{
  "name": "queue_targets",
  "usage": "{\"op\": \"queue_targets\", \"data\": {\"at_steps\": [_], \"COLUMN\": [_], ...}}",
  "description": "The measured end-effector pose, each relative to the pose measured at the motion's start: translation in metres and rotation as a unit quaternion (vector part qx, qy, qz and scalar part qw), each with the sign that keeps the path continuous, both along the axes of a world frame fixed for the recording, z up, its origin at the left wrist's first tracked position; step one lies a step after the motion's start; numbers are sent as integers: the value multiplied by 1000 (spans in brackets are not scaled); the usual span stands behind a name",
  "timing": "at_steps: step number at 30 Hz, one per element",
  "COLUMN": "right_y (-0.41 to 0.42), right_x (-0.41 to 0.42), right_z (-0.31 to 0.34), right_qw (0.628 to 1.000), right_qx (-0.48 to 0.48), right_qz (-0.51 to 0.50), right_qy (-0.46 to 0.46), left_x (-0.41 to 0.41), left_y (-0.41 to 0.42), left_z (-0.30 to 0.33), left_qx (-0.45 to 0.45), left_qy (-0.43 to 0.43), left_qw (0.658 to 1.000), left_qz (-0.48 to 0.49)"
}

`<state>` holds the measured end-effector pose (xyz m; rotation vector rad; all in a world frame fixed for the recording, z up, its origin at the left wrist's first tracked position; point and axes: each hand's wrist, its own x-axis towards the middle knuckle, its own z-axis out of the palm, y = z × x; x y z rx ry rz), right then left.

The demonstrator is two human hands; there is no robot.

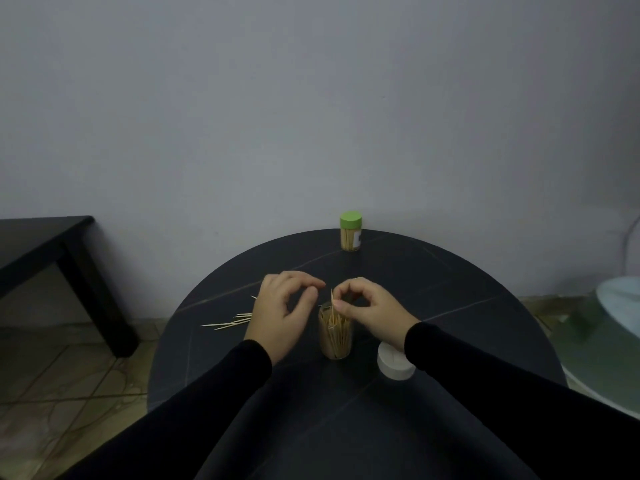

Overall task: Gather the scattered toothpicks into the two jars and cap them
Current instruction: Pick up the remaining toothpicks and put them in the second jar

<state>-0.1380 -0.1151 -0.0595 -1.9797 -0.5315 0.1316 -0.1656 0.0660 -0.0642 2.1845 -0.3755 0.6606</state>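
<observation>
While the right hand [367,306] pinches a toothpick [332,297] above the open jar [335,336], the left hand [282,311] hovers beside it, fingers loose

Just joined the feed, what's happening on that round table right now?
A person is refilling toothpick jars. The right hand pinches a toothpick upright over the open jar, already well filled. The left hand hovers beside it, fingers curled, holding nothing visible. A few loose toothpicks lie to the left. The white cap waits beside the jar; the green-capped jar is closed at the far edge.
</observation>
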Motion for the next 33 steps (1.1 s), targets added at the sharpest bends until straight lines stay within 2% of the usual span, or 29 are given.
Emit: {"op": "queue_targets", "data": {"at_steps": [3, 5, 7, 11, 16, 19, 21, 24, 26, 28, 31, 33], "right_y": [-8, -12, -14, -13, -13, -13, -15, -17, -15, -12, -6, -3], "right_x": [4, 5, 7, 9, 10, 12, 15, 19, 20, 21, 21, 19], "right_z": [0, 2, 3, 0, 3, 1, -1, -3, -5, -7, -7, -6], "right_qw": [1000, 999, 995, 980, 977, 978, 980, 982, 984, 987, 989, 989], "right_qx": [1, -22, -84, -186, -201, -197, -191, -185, -174, -159, -149, -148], "right_qz": [14, 36, 55, 60, 50, 45, 33, 25, 19, 11, -1, -5], "right_qy": [-9, -18, -19, -32, -51, -46, -38, -24, -15, -13, -15, -19], "left_x": [12, 25, 36, 49, 61, 62, 60, 62, 58, 49, 32, 25], "left_y": [3, 7, 9, 0, -7, -9, -7, 4, 12, 15, 14, 8], "left_z": [2, -3, -10, -17, -17, -14, -11, 3, 19, 35, 50, 51], "left_qx": [-13, 44, 119, 246, 289, 346, 314, 211, 187, 212, 295, 353], "left_qy": [29, 80, 132, 177, 178, 168, 166, 112, 49, -4, -96, -92], "left_qw": [999, 995, 983, 953, 940, 923, 934, 968, 979, 977, 951, 931], "left_qz": [32, 51, 48, 17, 31, 23, 37, 80, 66, 30, 3, -15]}}
